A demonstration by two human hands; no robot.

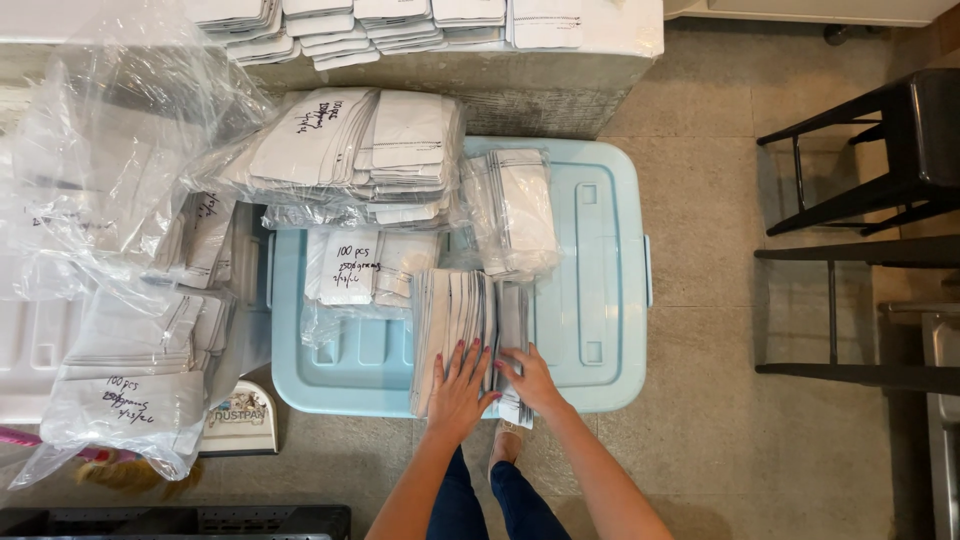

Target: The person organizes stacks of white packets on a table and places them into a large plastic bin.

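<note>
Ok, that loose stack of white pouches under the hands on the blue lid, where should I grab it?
Clamp the loose stack across its two long flanks, coming from the near end. The pouches stand on edge, and the left hand and right hand already bracket that end on the blue lid.

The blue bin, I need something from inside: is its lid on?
On. The lid covers the blue bin, with packet stacks resting on it.

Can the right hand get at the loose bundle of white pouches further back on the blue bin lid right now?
Probably yes: the right hand is on the lid, and nothing lies between it and the bundle.
</note>
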